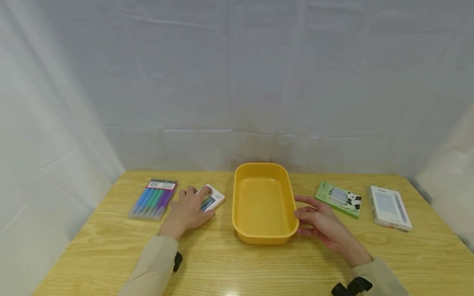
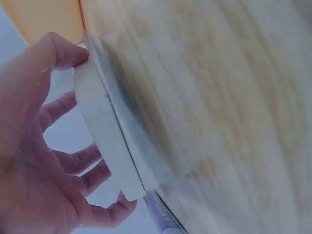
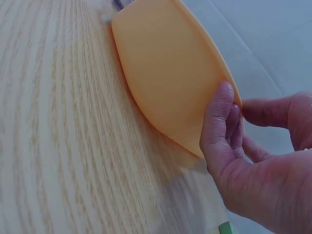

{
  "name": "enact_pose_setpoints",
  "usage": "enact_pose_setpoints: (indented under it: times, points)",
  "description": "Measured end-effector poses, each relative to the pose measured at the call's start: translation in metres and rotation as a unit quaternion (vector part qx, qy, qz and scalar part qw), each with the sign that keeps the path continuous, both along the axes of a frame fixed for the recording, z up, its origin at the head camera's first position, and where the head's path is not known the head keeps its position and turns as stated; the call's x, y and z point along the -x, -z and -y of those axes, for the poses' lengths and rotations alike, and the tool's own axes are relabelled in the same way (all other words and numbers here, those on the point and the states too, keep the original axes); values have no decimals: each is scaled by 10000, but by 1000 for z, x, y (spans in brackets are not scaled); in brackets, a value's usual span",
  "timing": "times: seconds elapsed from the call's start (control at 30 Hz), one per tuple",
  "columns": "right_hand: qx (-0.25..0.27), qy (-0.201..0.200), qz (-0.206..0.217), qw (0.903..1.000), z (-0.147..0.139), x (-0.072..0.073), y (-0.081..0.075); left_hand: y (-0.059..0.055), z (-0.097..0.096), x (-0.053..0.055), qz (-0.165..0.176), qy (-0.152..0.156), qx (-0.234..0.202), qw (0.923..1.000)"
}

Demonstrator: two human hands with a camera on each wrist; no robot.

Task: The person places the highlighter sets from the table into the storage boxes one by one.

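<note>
Two hands in use: the left hand (image 1: pixel 187 209) curls over the small box (image 1: pixel 217 197), thumb and fingers at its edges in what looks like a pinch; how firm, can't tell. The right hand (image 1: pixel 324 222) pinches the near right rim of the yellow bin (image 1: pixel 264 205), fingers on its outer wall. Small box is at the worktop (image 1: pixel 222 263), between the bin and the marker pack (image 1: pixel 154 200); whether it lies fully flat is unclear. Green box (image 1: pixel 340 199) and white box (image 1: pixel 390 207) lie right of the bin. Small box probably light, thin card or plastic, fairly stiff but easy to dent with a hard squeeze; smooth faces may slip, so best taken by two opposite edges, thumb against fingers, light pressure. Contents could slide if tipped. Bin looks like glossy moulded plastic: light for its size, stiff, not fragile, likely to skid when pushed. Rim lip is the natural hold; one-sided grip suits steadying, both long sides for a level lift.
</note>
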State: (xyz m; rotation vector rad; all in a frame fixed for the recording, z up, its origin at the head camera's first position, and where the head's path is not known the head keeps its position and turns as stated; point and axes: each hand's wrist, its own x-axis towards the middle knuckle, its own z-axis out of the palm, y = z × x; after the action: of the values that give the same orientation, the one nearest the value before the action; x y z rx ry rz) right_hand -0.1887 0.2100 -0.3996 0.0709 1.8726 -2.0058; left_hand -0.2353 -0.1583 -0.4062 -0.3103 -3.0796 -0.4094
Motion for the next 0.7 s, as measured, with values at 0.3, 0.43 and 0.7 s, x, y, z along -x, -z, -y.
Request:
enact_pose_setpoints:
  times: [0.3, 0.43, 0.7]
  points:
    - [-74, 33, -31, 10000, 0, 0, 1, -6, 0, -6, -412, 228, -172, 9987]
    - [-70, 25, -38, 10000, 0, 1, 1, -7, -1, -8, -538, 308, -196, 9979]
    - [-64, -20, -63, 10000, -1, 0, 1, -8, -4, -9, -690, 333, -163, 9969]
